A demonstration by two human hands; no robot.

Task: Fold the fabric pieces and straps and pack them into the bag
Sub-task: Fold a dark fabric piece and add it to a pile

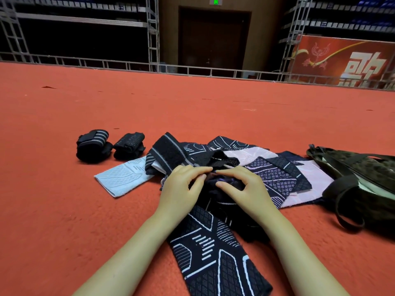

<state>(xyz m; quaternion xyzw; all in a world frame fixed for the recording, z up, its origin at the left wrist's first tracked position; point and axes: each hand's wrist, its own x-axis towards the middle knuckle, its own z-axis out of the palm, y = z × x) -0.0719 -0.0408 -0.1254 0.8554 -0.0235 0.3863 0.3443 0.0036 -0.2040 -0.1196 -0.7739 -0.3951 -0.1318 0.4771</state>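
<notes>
Pinching a dark patterned fabric strip on the floor: left hand, right hand; bag nearby.

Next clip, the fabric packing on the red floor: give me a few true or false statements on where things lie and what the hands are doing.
1. Both hands, left hand and right hand, grip dark fabric. True.
2. The bag lies left of the pile. False: it lies on the right.
3. Two rolled bundles sit on the floor at left. True.
4. The pale cloth is inside the bag. False: it lies flat on the floor.
</notes>
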